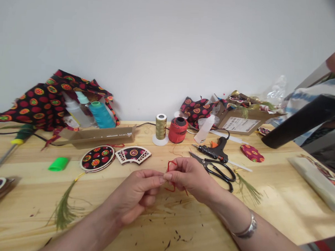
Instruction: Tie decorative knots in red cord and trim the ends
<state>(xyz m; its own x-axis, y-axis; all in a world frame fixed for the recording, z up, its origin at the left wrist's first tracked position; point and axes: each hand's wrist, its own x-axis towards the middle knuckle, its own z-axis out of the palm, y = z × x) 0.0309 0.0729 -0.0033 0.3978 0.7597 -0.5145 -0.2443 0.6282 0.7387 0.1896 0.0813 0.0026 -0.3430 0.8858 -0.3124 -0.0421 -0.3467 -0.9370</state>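
My left hand [141, 192] and my right hand [189, 178] meet fingertip to fingertip above the table. A thin red cord [170, 189] is pinched between them, its loops and loose ends showing around my right fingers. How the cord runs inside the pinch is hidden. Beyond my hands lie a fan-shaped ornament [133, 154] with a pale wooden frame and a round ornament [97, 158] with a green tassel [65, 208]. Black-handled scissors [222, 171] rest just past my right hand, beside a black glue gun [215, 151].
A gold thread spool [161, 128] and a red cord spool [177, 130] stand near the wall. A small cardboard box [100, 136], green cap [58, 164], screwdriver [9, 152] and patterned cloth [38, 101] occupy the left. At right are a filled carton [240, 121] and a black tube [303, 122].
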